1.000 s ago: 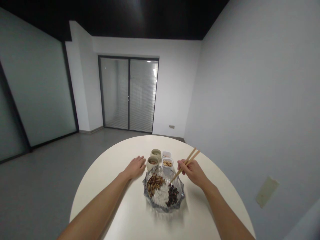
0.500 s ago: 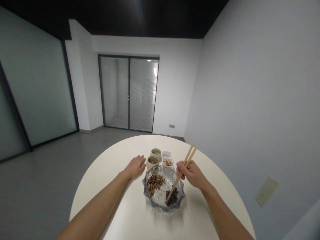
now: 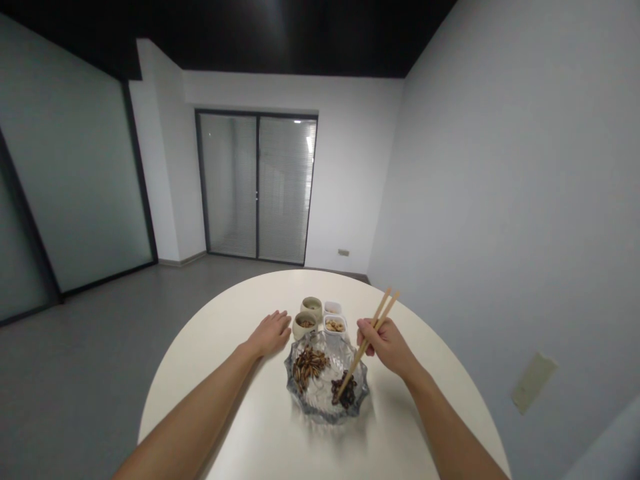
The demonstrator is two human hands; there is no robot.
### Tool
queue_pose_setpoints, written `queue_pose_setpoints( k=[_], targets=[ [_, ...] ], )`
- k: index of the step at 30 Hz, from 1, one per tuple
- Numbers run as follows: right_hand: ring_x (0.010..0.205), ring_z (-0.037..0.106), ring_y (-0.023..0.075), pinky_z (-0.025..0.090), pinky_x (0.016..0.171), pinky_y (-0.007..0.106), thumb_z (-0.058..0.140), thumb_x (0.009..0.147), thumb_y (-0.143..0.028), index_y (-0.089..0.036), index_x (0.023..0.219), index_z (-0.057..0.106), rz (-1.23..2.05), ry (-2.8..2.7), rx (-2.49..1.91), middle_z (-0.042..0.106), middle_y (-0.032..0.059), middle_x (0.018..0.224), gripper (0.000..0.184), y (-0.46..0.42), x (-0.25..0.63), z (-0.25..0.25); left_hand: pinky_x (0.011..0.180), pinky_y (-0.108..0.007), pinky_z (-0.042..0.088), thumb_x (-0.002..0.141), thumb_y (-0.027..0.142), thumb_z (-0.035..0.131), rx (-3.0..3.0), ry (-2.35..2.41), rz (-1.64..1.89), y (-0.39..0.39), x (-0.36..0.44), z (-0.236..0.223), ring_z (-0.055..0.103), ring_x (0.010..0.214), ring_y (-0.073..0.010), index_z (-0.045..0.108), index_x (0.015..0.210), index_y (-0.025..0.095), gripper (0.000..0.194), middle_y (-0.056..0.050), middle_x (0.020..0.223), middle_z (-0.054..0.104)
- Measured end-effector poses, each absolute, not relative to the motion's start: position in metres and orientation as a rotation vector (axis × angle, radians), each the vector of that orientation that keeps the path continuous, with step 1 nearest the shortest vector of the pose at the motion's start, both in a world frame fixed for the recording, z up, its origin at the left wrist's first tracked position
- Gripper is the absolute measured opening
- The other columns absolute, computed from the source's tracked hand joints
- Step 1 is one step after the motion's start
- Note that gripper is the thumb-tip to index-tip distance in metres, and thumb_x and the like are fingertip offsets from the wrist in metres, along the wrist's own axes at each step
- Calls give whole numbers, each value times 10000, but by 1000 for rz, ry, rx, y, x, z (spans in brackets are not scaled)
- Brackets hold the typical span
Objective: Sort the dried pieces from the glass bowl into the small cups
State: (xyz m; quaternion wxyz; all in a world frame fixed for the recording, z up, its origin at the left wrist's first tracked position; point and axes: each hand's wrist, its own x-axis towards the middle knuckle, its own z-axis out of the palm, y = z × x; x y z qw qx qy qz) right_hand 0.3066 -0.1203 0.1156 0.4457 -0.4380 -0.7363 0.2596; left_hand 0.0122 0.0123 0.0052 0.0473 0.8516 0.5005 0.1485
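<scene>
My right hand (image 3: pixel 384 341) is closed round a pair of wooden chopsticks (image 3: pixel 364 345), held at a slant. Their tips are among the small dark round pieces (image 3: pixel 349 395) at the right of a clear scalloped glass bowl (image 3: pixel 326 417). I cannot tell whether a piece is pinched between the tips. A heap of brown elongated pieces (image 3: pixel 311 365) lies at the bowl's left. My left hand (image 3: pixel 274 332) rests flat on the table, fingers stretched out, beside the nearer beige cup (image 3: pixel 299 332). It holds nothing.
Behind the bowl, the nearer cup holds brown pieces, and another beige cup (image 3: pixel 313 304) stands behind it. Beside them are a white dish of pale yellowish pieces (image 3: pixel 335 325) and a second white dish (image 3: pixel 333 307). All stand on a round white table (image 3: pixel 210 347); a wall (image 3: pixel 500 200) rises to the right.
My right hand has shifted slightly right, and the chopstick tips have moved a little right and up within the dark pieces. My left hand has stayed in place.
</scene>
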Motion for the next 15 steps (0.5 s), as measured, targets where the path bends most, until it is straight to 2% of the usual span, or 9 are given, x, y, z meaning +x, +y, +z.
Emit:
queue_pose_setpoints(
  k=[4,15],
  targets=[
    [384,452,116,327,400,214,453,918,-627,-179,550,596,709,-1870,-1152,442,-23,408,597,-122,305,114,1176,-488,244,995,406,324,2596,1527,436,12,12,6,281,1448,-320,462,1426,189,502,-118,1552,360],
    [430,486,124,382,448,226,421,943,-614,-178,589,607,558,-1814,-1178,488,-10,454,592,-111,314,109,1177,-489,251,995,395,323,2613,1545,403,10,14,9,282,1448,-325,452,1432,177,505,-126,1553,357]
  ],
)
